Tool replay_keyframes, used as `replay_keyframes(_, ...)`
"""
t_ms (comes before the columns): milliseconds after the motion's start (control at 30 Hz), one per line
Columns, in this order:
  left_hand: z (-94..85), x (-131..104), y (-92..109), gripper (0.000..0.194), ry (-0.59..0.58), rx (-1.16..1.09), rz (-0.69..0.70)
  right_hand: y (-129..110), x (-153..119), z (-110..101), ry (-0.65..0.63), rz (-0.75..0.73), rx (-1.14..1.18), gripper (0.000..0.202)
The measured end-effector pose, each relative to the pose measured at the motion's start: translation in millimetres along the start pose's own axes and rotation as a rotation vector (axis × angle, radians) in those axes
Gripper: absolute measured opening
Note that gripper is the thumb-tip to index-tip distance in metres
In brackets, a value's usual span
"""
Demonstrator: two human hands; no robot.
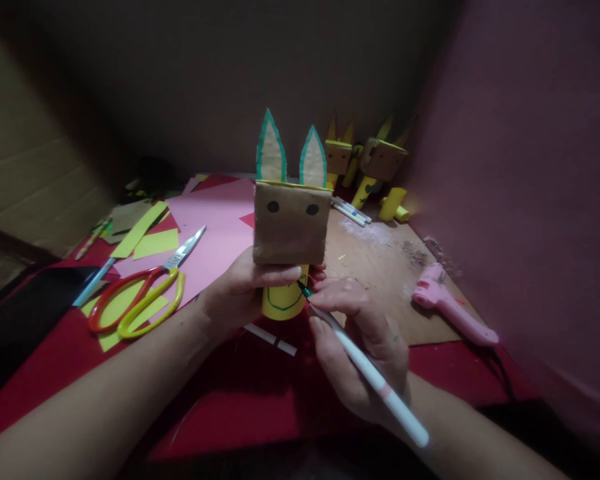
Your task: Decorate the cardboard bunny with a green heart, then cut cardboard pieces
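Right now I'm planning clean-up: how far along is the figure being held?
Looks done: the cardboard head has eyes and teal-edged ears. In hand: the left hand holds the yellow tube while the right hand has a green-tipped marker at it; a curved line shows there. Probably left: more drawing, since a tube behind shows a heart and star.

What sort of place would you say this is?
Probably a home craft table: scissors lie on coloured paper, with a glue gun and finished-looking cardboard figures nearby.
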State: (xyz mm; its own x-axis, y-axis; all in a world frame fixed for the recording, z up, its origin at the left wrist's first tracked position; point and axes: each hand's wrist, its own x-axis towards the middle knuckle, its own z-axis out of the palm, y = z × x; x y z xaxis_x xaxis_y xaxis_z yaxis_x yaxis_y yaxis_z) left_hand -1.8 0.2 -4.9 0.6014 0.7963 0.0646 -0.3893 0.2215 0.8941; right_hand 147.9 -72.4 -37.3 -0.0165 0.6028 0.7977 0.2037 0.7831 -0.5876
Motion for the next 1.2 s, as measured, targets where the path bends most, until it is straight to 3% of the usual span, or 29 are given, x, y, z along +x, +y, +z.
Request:
replay_keyframes(433,1.3,0.5,0.2,0.021,0.042,0.022,0.019,-2.8,2.6,0.1,0.046,0.027,-0.037,0.029)
replay_keyframes(1200,0.2,0.3,0.5,0.021,0.016,0.048,0.013,-4.1,1.6,0.8,0.052,0.068,-0.081,0.028)
